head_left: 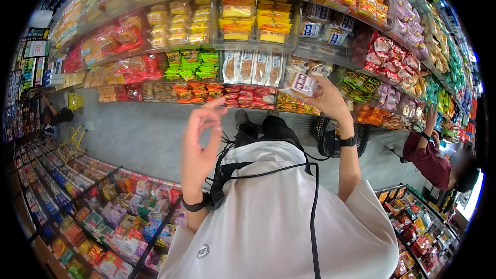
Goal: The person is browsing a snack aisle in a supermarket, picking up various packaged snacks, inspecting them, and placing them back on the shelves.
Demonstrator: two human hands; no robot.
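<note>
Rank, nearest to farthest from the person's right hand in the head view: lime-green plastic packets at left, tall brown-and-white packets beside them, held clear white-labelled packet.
1. Clear white-labelled packet: in the right hand.
2. Tall brown-and-white packets: to its left.
3. Lime-green plastic packets: farther left.

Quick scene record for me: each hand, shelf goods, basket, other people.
Right hand: holding a clear packet with brown contents
Left hand: raised, fingers loosely bent, holding nothing visible
Shelf goods: bright green packets, yellow packets
Basket: black basket, partly behind right forearm
Others: person in dark red top, far right
</note>
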